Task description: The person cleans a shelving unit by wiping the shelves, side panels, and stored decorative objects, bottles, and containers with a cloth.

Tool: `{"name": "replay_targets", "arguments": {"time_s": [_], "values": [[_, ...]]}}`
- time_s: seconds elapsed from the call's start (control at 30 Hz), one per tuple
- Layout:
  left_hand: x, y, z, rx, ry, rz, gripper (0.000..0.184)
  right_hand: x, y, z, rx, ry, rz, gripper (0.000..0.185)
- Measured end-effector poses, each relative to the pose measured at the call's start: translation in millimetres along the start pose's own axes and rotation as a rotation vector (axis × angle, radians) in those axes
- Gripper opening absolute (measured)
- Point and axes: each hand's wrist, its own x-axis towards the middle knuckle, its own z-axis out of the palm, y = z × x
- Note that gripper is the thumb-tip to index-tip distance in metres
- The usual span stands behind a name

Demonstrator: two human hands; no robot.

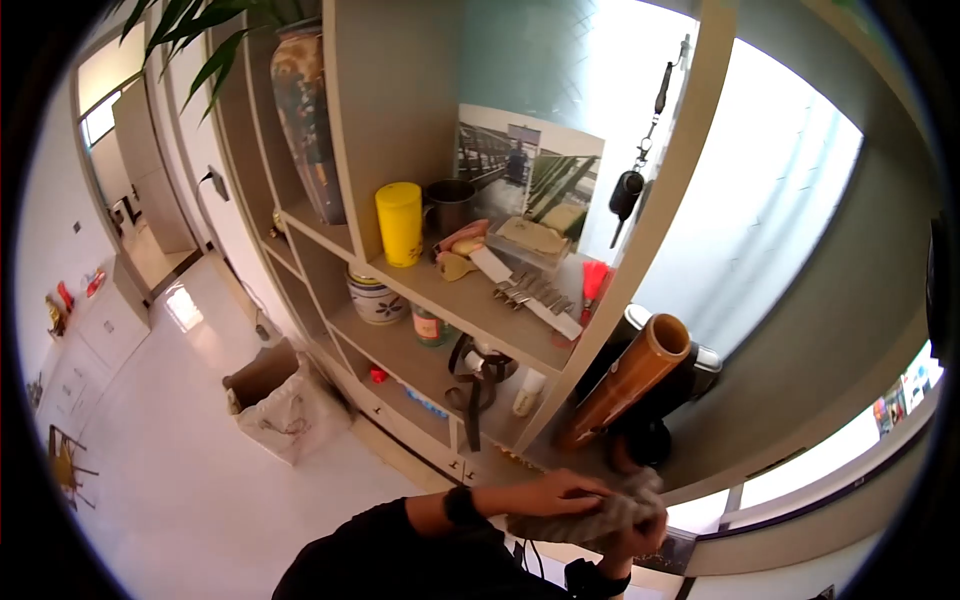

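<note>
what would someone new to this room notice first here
Probably the bright yellow canister, standing on the shelf beside a dark mug. Next might come the tall patterned vase with green leaves above it, in the compartment to the left, and the wide orange-brown tube leaning at the right of the shelving.

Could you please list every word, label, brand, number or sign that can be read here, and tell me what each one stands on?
None can be read with certainty.
Label on the bottle: too small.
Print on the bag on the floor: too blurred.
Sign in the photograph: too small.
Any marks on the yellow canister: too small.
</note>
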Motion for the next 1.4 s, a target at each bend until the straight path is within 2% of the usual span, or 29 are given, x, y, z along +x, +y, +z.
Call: {"name": "replay_targets", "arguments": {"time_s": [0.03,0.07,0.13,0.17,0.23,0.33,0.37,0.4,0.47,0.53,0.57,0.6,0.67,0.73,0.8,0.87,0.93,0.97,1.0,1.03,1.07,1.1,1.13,1.17,1.2,1.27,1.33,1.4], "values": [[-17,-1,-6,0.016,0.019,-0.149,0.032,-2,2,-5,-0.112,-0.224,0.155,0.028],[-33,1,-13,0.016,0.030,-0.174,0.032,-5,6,3,-0.013,-0.309,0.152,0.026],[-57,9,-29,-0.268,-0.011,-0.513,0.028,-1,-17,19,-0.048,-0.576,0.224,0.028],[-70,3,-34,-0.267,-0.010,-0.529,0.028,-3,-27,29,0.064,-0.674,0.424,0.032],[-96,-17,-49,-0.073,0.039,-0.383,0.024,-25,-15,49,0.083,-0.747,0.464,0.033],[-131,-27,-75,-0.134,0.104,-0.429,0.024,-42,-21,96,0.168,-0.854,0.556,0.033],[-143,-32,-90,-0.023,0.050,-0.404,0.032,-45,-27,111,0.167,-0.868,0.589,0.033],[-158,-35,-100,-0.028,0.051,-0.401,0.032,-50,-34,127,0.163,-0.882,0.621,0.033],[-184,-36,-143,-0.017,0.011,-0.496,0.036,-57,-47,172,0.200,-0.821,0.596,0.030],[-215,-15,-185,-0.025,0.140,-0.377,0.034,-61,-67,228,0.226,-0.766,0.480,0.027],[-230,-2,-209,-0.001,0.198,-0.381,0.033,-69,-67,257,0.195,-0.722,0.438,0.028],[-247,5,-235,0.013,0.252,-0.388,0.031,-78,-72,293,0.208,-0.681,0.431,0.028],[-281,20,-287,0.075,0.222,-0.330,0.029,-97,-87,349,0.336,-0.578,0.549,0.031],[-313,43,-338,0.353,0.262,-0.387,0.027,-107,-113,400,0.197,-0.575,0.509,0.032],[-338,73,-379,0.116,0.361,-0.507,0.026,-116,-131,443,0.226,-0.486,0.306,0.030],[-354,85,-413,0.142,0.442,-0.241,0.024,-111,-150,471,0.150,-0.453,0.260,0.029],[-360,84,-439,-0.023,0.593,-0.044,0.024,-96,-172,494,0.054,-0.389,0.214,0.028],[-368,74,-456,0.066,0.566,0.067,0.029,-87,-183,504,0.009,-0.350,0.230,0.028],[-363,82,-461,0.055,0.525,0.057,0.029,-85,-174,520,0.057,-0.312,0.175,0.029],[-351,95,-466,0.179,0.541,0.126,0.034,-85,-164,535,0.103,-0.270,0.121,0.029],[-341,105,-470,0.298,0.555,0.198,0.040,-77,-174,543,0.073,-0.275,0.106,0.032],[-332,108,-474,0.278,0.525,0.198,0.040,-69,-182,551,0.038,-0.291,0.080,0.034],[-321,111,-476,0.407,0.547,0.242,0.046,-63,-189,557,0.009,-0.281,0.077,0.034],[-313,112,-477,0.535,0.576,0.291,0.054,-59,-196,566,0.129,-0.310,0.095,0.037],[-305,106,-478,0.512,0.571,0.307,0.054,-57,-201,574,0.250,-0.340,0.112,0.041],[-287,84,-480,0.494,0.566,0.341,0.066,-63,-192,598,0.237,-0.310,0.041,0.042],[-276,69,-478,0.410,0.523,0.355,0.069,-63,-190,603,0.239,-0.259,-0.030,0.043],[-281,42,-478,0.057,0.498,0.297,0.066,-70,-194,607,0.324,-0.360,0.109,0.044]]}}
